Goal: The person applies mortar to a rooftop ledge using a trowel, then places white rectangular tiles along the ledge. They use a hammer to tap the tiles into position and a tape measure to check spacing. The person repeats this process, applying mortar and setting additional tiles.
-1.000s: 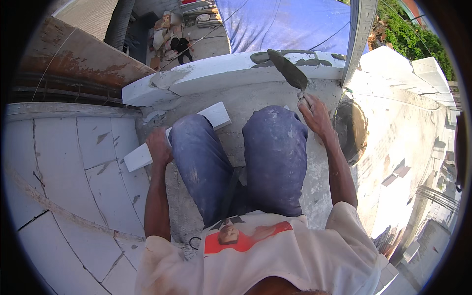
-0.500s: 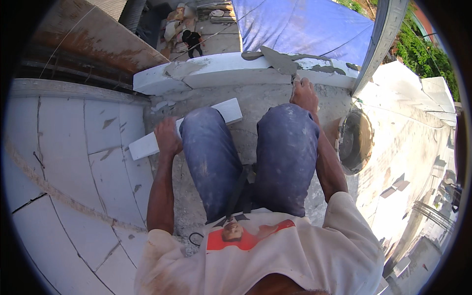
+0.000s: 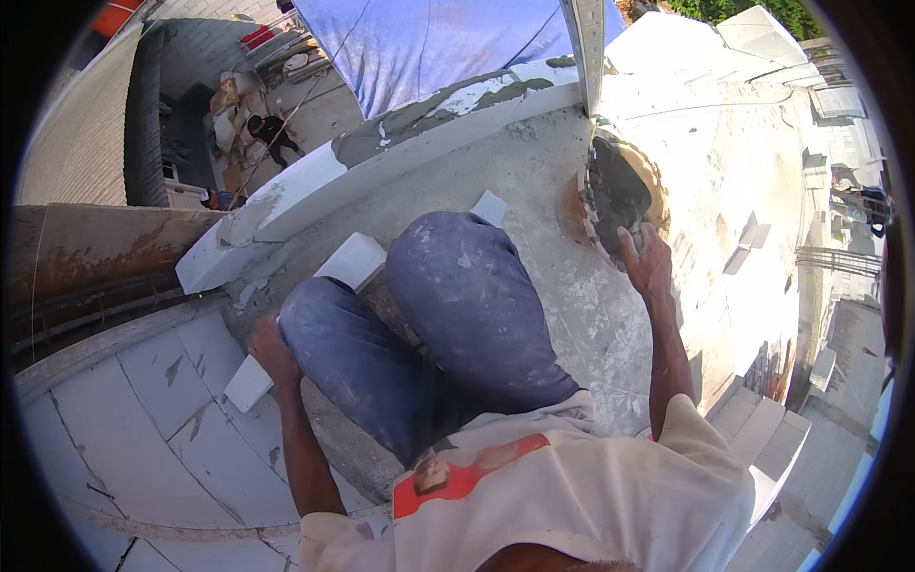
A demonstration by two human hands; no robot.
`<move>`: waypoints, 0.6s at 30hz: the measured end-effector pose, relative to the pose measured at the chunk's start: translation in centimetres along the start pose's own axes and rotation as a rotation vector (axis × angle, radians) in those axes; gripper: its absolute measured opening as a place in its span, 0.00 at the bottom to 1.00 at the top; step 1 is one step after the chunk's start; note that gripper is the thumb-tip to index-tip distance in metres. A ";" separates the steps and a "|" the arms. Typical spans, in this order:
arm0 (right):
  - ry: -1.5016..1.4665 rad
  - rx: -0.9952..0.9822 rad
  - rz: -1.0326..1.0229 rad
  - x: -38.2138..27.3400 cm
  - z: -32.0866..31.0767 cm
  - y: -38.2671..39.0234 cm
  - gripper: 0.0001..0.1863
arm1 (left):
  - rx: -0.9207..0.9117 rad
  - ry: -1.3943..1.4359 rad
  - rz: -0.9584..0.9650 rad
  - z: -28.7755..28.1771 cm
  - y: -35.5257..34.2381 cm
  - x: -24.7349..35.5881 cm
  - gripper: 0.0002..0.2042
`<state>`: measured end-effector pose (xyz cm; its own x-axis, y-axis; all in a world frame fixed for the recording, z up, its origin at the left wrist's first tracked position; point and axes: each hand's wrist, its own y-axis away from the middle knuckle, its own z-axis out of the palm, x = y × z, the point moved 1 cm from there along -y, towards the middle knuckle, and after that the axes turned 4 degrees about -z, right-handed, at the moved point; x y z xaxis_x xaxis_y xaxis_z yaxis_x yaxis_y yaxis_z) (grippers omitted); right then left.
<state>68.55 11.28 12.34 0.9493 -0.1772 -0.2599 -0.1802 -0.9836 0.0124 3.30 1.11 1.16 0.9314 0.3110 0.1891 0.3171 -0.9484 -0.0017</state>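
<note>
My right hand [image 3: 648,257] is closed on a trowel's handle at the round bucket [image 3: 653,172] of grey mortar; the blade is inside, hard to separate from the mortar. My left hand [image 3: 274,348] is at my left knee [image 3: 338,353], by a long white block [image 3: 246,386] that runs beneath my legs; its fingers are partly hidden, so I cannot tell their grip. A low white block wall [image 3: 257,219] in front of me carries wet grey mortar [image 3: 372,138] along part of its top.
Beyond the wall, a person in dark clothes [image 3: 272,138] is on a lower level beside piled materials. A blue tarp [image 3: 419,48] hangs behind it. A metal upright [image 3: 581,48] stands above the bucket. White blocks [image 3: 114,410] lie at left, others [image 3: 762,429] at right.
My right hand has moved from the wall's top, trowel in it, right and down into the bucket. The view has turned rightward; my left hand stays beside my knee and the block.
</note>
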 end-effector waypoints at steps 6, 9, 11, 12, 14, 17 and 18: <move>0.504 -0.356 0.098 8.9 -0.9 -4.5 0.16 | 0.041 -0.016 0.003 2.6 -0.3 -2.6 0.23; 0.449 -0.361 -0.176 10.3 2.7 -5.1 0.13 | -0.012 -0.001 -0.014 1.9 -0.9 -0.8 0.21; 0.435 -0.503 -0.131 5.8 1.8 -5.2 0.13 | -0.038 0.017 -0.023 -0.5 -0.6 0.4 0.22; 0.435 -0.577 -0.097 4.5 1.0 -5.1 0.12 | -0.038 0.029 -0.036 0.0 -0.7 -0.1 0.23; 0.170 -0.655 0.023 6.1 -0.7 -5.2 0.13 | -0.034 0.055 -0.060 0.9 -1.0 -1.4 0.24; -0.255 -0.624 0.336 8.8 -4.3 -3.0 0.14 | -0.015 0.095 -0.032 0.4 -0.8 0.0 0.25; -0.359 -0.559 0.412 11.0 -4.0 -1.8 0.14 | -0.004 0.127 -0.013 0.5 -0.9 0.3 0.25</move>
<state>80.29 10.95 13.30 0.6753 -0.6035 -0.4240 -0.2527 -0.7294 0.6357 3.34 2.07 0.71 0.8969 0.3137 0.3117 0.3283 -0.9446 0.0058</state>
